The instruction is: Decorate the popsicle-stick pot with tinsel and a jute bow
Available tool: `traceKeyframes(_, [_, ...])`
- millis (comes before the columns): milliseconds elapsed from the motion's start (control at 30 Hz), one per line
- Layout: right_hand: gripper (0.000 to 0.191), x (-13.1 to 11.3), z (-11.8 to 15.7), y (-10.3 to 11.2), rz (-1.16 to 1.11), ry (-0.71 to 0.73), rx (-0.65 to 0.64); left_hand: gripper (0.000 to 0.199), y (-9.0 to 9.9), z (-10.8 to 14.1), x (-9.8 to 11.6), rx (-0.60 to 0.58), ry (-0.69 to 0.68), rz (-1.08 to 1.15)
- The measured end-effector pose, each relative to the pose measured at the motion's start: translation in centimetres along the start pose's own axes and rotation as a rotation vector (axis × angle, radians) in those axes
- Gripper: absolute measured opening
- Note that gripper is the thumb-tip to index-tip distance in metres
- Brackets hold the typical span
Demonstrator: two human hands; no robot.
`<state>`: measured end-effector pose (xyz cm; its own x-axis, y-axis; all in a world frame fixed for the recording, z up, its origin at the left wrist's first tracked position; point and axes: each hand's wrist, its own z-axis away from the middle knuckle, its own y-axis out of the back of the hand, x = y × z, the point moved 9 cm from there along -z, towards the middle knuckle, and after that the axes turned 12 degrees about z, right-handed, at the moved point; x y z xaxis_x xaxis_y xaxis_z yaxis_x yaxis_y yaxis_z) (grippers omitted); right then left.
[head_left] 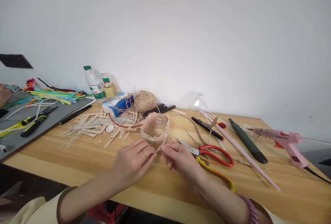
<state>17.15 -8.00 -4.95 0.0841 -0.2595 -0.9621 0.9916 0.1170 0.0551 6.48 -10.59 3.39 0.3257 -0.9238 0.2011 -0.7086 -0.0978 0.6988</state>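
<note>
A small cup-like basket with a scalloped, pale pinkish-beige wall stands on the table, its inside clear and glossy. A glittery, silvery tinsel strand runs along its near side. My left hand, wearing a ring, pinches the strand just in front of the basket. Close beside it my right hand has thumb and forefinger closed on the strand too. The fingertips nearly meet. Scissors with one red and one yellow handle lie right of my right hand, blades partly apart.
Left lie thin wooden sticks, a twine ball, a blue-and-white packet and bottles. Right are a black marker, a pink stick, a dark green cutter and a pink glue gun. Pliers rest on a grey mat.
</note>
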Motion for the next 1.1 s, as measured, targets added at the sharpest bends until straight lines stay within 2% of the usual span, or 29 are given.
traceKeyframes(133, [0.035,0.1,-0.1,-0.5,-0.097,0.03,0.043,0.007,0.4,-1.3,0.4,-0.078,0.003,0.093])
traceKeyframes(233, [0.034,0.2,-0.1,-0.3,-0.104,0.058,0.066,0.017,1.4,-3.7,-1.4,-0.074,0.137,0.149])
traceKeyframes(300, [0.034,0.4,-0.1,-0.3,-0.086,0.07,0.072,0.027,0.1,-5.2,-3.9,-0.229,0.341,0.124])
traceKeyframes(367, [0.034,0.6,-0.2,-0.3,-0.062,0.082,0.077,0.033,-2.1,-6.0,-5.6,-0.403,0.491,0.188])
traceKeyframes(433, [0.034,0.6,-0.3,-0.3,-0.029,0.11,0.083,0.031,-3.7,-6.5,-6.6,-0.462,0.594,0.339])
traceKeyframes(533, [0.032,-0.4,-0.2,0.1,0.051,0.205,0.119,0.035,-5.1,-6.8,-7.3,-0.472,0.653,0.459])
traceKeyframes(633, [0.029,-2.1,0.6,0.9,0.144,0.319,0.18,0.038,-4.9,-6.2,-7.9,-0.39,0.713,0.549])
traceKeyframes(733, [0.025,-4.5,2.3,1.2,0.291,0.482,0.226,0.038,-3.4,-5.3,-8.1,-0.206,0.784,0.656])
traceKeyframes(833, [0.02,-7.4,4.6,0.7,0.553,0.721,0.312,0.039,-2.1,-4.2,-7.1,-0.014,0.824,0.778])
traceKeyframes(867, [0.019,-8.1,5.4,0.4,0.632,0.791,0.349,0.037,-1.8,-3.9,-6.5,0.054,0.836,0.852])
traceKeyframes(933, [0.018,-9.2,6.6,0.0,0.738,0.903,0.417,0.026,-1.7,-2.9,-5.7,0.307,0.916,1.254])
traceKeyframes(967, [0.019,-9.6,7.2,-0.2,0.777,0.951,0.446,0.023,-1.8,-2.6,-5.1,0.374,0.936,1.406])
traceKeyframes(1033, [0.019,-10.1,7.9,-0.7,0.84,1.031,0.476,0.02,-1.8,-2.5,-4.2,0.444,0.947,1.594])
traceKeyframes(1100, [0.019,-10.5,8.3,-1.2,0.889,1.088,0.477,0.017,-1.5,-2.5,-3.7,0.462,0.927,1.632])
